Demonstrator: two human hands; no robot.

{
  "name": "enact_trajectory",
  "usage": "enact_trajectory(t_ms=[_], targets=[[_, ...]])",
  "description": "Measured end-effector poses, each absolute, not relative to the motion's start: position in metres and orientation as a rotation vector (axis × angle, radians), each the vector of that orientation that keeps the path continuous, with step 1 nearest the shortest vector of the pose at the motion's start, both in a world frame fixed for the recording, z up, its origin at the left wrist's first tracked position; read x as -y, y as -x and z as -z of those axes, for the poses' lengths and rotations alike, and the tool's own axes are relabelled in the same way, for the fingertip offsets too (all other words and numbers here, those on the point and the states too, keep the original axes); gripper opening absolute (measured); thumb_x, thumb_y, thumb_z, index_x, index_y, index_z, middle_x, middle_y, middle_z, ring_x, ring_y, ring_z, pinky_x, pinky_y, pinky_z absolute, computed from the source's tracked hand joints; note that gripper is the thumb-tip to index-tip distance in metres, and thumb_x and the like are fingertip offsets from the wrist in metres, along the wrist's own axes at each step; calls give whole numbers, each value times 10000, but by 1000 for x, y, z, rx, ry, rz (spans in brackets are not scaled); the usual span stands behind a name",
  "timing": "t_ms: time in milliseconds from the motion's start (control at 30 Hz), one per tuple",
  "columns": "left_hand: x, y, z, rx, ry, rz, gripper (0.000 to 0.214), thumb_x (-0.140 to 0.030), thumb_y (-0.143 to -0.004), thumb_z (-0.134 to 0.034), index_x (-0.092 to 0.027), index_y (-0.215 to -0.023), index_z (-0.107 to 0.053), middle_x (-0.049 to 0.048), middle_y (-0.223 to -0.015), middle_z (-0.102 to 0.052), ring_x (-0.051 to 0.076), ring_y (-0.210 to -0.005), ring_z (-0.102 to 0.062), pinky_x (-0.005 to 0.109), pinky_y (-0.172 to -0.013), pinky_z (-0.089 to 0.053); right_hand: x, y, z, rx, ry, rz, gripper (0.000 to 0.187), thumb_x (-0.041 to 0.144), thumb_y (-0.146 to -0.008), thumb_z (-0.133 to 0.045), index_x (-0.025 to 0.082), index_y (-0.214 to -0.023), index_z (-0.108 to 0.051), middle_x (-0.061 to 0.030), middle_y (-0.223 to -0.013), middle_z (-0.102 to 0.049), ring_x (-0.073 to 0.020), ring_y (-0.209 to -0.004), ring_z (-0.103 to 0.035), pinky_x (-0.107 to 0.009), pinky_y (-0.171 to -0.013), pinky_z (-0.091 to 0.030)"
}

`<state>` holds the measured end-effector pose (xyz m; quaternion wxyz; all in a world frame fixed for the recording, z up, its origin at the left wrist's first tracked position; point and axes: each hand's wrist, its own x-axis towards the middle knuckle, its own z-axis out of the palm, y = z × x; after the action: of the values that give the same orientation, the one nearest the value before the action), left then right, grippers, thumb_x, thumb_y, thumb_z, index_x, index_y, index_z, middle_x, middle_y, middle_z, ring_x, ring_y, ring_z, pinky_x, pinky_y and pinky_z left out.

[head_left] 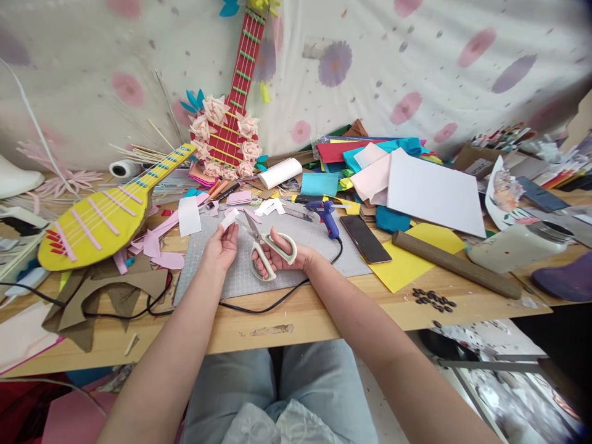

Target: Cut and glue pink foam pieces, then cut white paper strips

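My left hand (222, 245) pinches a small white paper piece (230, 217) between thumb and fingers, just above the grey cutting mat (296, 246). My right hand (277, 256) has its fingers through the handles of cream-handled scissors (263, 243). The blades are parted and point up-left toward the paper piece.
A blue glue gun (325, 216) and a black phone (365, 238) lie right of the mat. A yellow paper guitar (99, 216) is at left, a red one (234, 105) leans at the back. Coloured paper piles (393, 179), a brown roll (456, 264), a white jar (518, 243) and dark seeds (432, 299) fill the right.
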<state>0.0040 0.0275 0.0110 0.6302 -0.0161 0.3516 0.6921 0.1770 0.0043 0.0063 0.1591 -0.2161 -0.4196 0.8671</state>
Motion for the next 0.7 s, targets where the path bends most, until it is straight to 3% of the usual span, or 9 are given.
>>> enact_trajectory(t_ms=[367,700], targets=[[-22,-23,-5,-815,-66,-1522,192,-91,-869,-406,-93,-756,-562,54,-704,-656,90,-701,-651,190,-731,-542,-8,-167,-2,1070,629,-2353,739,759,-728,-201,121,-861,-549,-70,-689,-571,-155,-667,-557,-311,-667,-473],[-24,-25,-7,-790,-22,-1570,203,-58,-860,-414,-108,-705,-535,23,-668,-647,69,-667,-645,186,-731,-545,-1,-162,-7,1095,612,-2209,664,718,-774,-203,149,-842,-539,4,-582,-447,-122,-553,-471,-267,-577,-436]])
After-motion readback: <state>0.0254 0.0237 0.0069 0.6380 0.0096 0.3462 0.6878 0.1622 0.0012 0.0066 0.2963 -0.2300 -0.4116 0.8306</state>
